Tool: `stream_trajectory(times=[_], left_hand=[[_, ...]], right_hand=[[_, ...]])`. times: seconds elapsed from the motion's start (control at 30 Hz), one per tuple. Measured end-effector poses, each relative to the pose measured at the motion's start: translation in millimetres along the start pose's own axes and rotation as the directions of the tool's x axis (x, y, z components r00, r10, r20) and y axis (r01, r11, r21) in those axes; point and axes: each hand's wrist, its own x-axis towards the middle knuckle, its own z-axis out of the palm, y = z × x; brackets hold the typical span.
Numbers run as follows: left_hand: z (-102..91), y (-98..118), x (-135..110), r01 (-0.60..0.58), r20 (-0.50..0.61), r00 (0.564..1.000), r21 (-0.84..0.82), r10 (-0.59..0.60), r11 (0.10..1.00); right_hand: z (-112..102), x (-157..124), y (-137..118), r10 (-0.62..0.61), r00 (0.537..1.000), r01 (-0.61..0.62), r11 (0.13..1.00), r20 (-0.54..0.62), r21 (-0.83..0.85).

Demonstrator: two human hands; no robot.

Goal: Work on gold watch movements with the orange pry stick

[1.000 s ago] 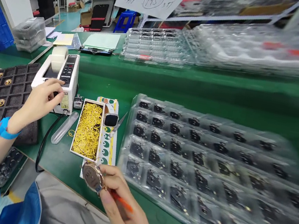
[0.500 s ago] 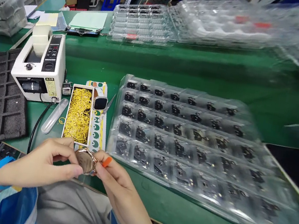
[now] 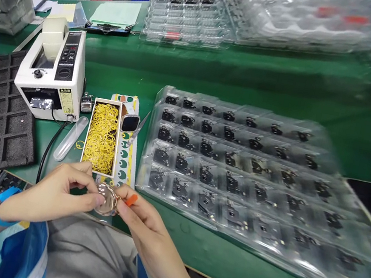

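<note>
A round rose-gold watch case [image 3: 108, 201] with a shiny flat face up is held between my two hands, above my lap at the bench edge. My left hand [image 3: 70, 190], with a blue band on its wrist, pinches the left rim between thumb and forefinger. On the opposite rim, my right hand [image 3: 141, 215] grips the case with thumb and fingers. A small orange tab [image 3: 131, 200] sticks up by the right forefinger; whether it belongs to the case or the finger I cannot tell. Just beyond my hands stands a white box [image 3: 116, 146] of yellow rings [image 3: 101, 136].
A white tape dispenser [image 3: 53, 72] stands at left, beside a black foam tray [image 3: 18, 128] with several gold parts. Clear plastic trays [image 3: 193, 217] of black movements cover the right. A smartwatch [image 3: 130, 123] and tweezers [image 3: 140, 128] lie by the box. Stacked blister trays [image 3: 187, 24] line the back.
The view has shifted slightly, so the bench items sit a little higher and farther right. Both hands keep their hold on the watch case, which is tilted slightly differently.
</note>
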Motion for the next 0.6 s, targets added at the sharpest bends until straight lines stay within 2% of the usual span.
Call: stream_trajectory(times=[0.37, 0.5, 0.6], left_hand=[[5.7, -11.2, -0.3, -0.070, -0.072, 0.994, 0.087, 0.077, 0.994], [12.4, -8.1, -3.4, -0.067, -0.156, 0.982, 0.219, 0.102, 0.973], [11.3, -3.5, -8.5, -0.015, -0.231, 0.967, 0.363, 0.105, 0.932]], right_hand=[[1.1, 1.7, -0.1, -0.006, 1.000, 0.005, 1.000, -0.027, -0.030], [5.9, 0.1, -6.5, -0.005, 0.999, 0.001, 0.997, -0.054, -0.072], [8.0, -3.4, -11.0, -0.012, 0.996, 0.002, 0.994, -0.091, -0.108]])
